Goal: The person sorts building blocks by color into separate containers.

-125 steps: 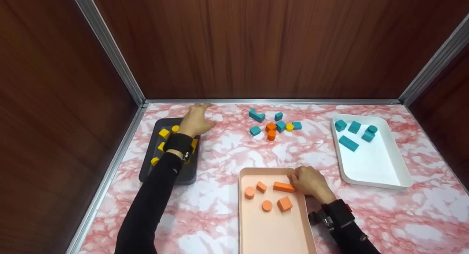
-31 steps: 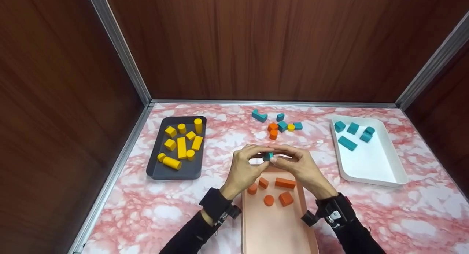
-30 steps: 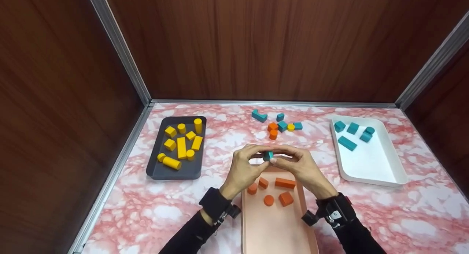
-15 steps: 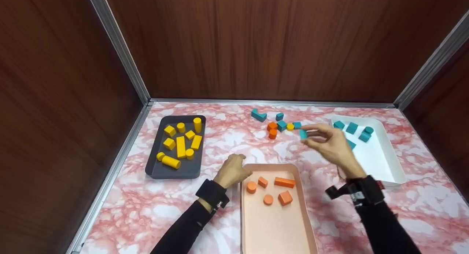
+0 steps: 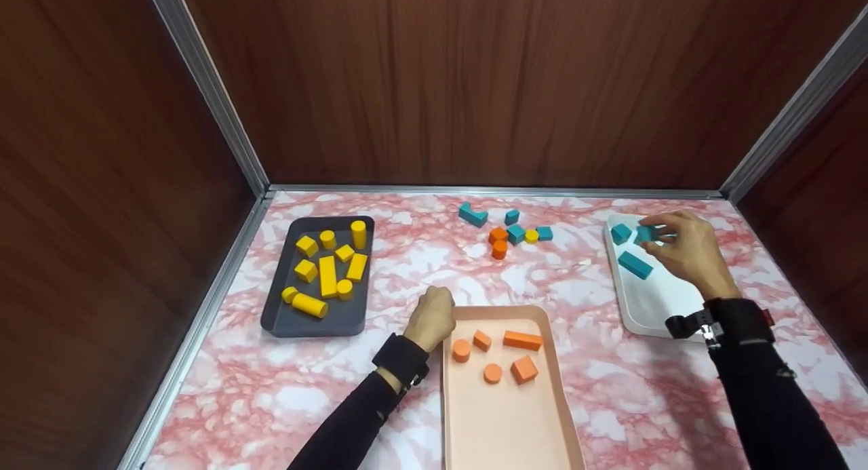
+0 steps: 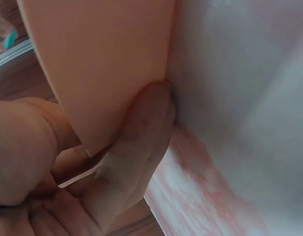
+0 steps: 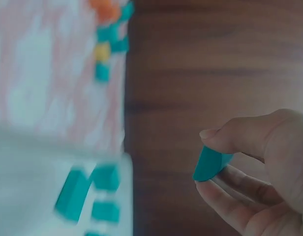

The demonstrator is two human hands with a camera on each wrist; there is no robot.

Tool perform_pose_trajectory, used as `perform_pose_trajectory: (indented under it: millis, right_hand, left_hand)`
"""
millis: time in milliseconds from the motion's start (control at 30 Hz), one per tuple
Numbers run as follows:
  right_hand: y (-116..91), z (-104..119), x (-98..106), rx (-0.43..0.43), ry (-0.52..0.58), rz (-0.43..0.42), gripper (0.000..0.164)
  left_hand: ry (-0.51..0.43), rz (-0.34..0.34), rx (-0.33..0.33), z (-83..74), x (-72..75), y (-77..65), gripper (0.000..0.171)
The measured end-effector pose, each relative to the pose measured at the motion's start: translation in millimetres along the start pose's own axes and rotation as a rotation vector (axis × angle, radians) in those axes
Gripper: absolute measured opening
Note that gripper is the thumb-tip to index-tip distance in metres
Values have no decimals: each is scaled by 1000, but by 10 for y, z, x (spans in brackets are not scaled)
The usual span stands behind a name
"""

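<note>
My left hand [image 5: 432, 319] grips the upper left corner of the peach tray [image 5: 508, 419]. In the left wrist view, thumb and fingers close on the tray's wall [image 6: 107, 59] from both sides. Over the far end of the white tray [image 5: 654, 304], my right hand [image 5: 697, 256] pinches a small teal block [image 7: 209, 163] between thumb and fingertips. One face of that block looks curved in the right wrist view. Beneath it in the white tray lie a long teal block [image 5: 635, 265] and a teal cube [image 5: 620, 233]; my right hand hides other blocks there.
Orange blocks [image 5: 524, 369] lie in the peach tray. A dark grey tray [image 5: 281, 321] with several yellow blocks [image 5: 328, 277] stands at left. Loose teal [image 5: 472, 215], orange [image 5: 499, 250] and yellow [image 5: 531, 236] blocks sit at the back middle. Wooden panels [image 5: 461, 83] border the table.
Both hands had met at the teal block over the peach tray. My right hand has carried it right, over the white tray, and my left hand has moved to the peach tray's corner.
</note>
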State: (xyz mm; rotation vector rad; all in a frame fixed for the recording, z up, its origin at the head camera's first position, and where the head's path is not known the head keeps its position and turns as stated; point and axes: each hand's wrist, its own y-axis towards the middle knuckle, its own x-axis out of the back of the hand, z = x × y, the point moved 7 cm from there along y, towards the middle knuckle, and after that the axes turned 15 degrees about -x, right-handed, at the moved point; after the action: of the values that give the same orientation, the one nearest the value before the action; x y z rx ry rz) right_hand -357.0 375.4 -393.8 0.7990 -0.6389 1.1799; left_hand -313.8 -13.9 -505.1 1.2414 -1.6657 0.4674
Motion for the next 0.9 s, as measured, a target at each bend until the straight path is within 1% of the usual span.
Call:
perform_pose_trajectory:
  millis: [100,200,300,467,533,600,667,767,900]
  right_hand:
    - [72,-228,-3,1,-67,-5,33]
    - [130,-439,-41,-1,-105,7,34]
    - [181,-651,-117,-54,-137,66,34]
    - [203,-964,-237,-148,-172,169,32]
    - [203,-1066,-269,-180,-186,199,32]
    - [201,-1162,-292,-227,-205,231,33]
    - [191,-1237,-308,-262,-220,247,34]
    - [178,-1298,-329,-269,-224,252,36]
    - [176,-1328,-367,-258,-214,269,37]
  left_hand:
    - [-39,-14,-2,6,-6,-10,37]
    - [-57,-29,1,5,0,-20,38]
    - [-56,-37,15,2,7,-22,36]
    - [-32,-61,-3,-29,27,11,33]
    - [-22,-71,-3,-37,31,20,28]
    - [-23,-62,17,-30,21,26,23]
    - [-21,-59,25,-26,12,23,23]
    - [-25,-52,39,-11,0,8,23]
    - [-37,-56,60,19,-6,-25,14]
